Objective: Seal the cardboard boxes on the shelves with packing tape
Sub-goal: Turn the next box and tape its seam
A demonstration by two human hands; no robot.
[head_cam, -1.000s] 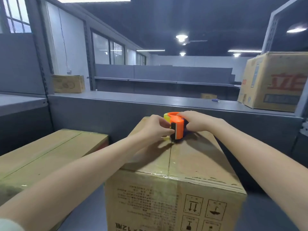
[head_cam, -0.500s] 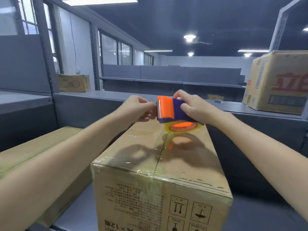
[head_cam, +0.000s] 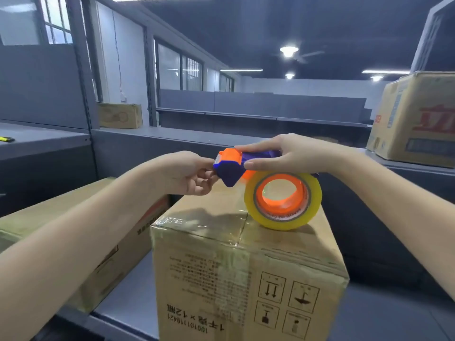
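Above the centre seam of the cardboard box, the tape dispenser hangs clear of the lid, its yellowish tape roll just below the right hand, which wraps the blue body from above. At the orange cutter end, the left hand pinches closed, apparently on the loose tape end, though the tape itself is too clear to make out. Glossy tape already covers the seam beneath both grips. This looks like preparing the next strip; the next move calls for drawing out tape and pressing it onto an unsealed seam. Left of the grips lies a flatter box on the grey shelf.
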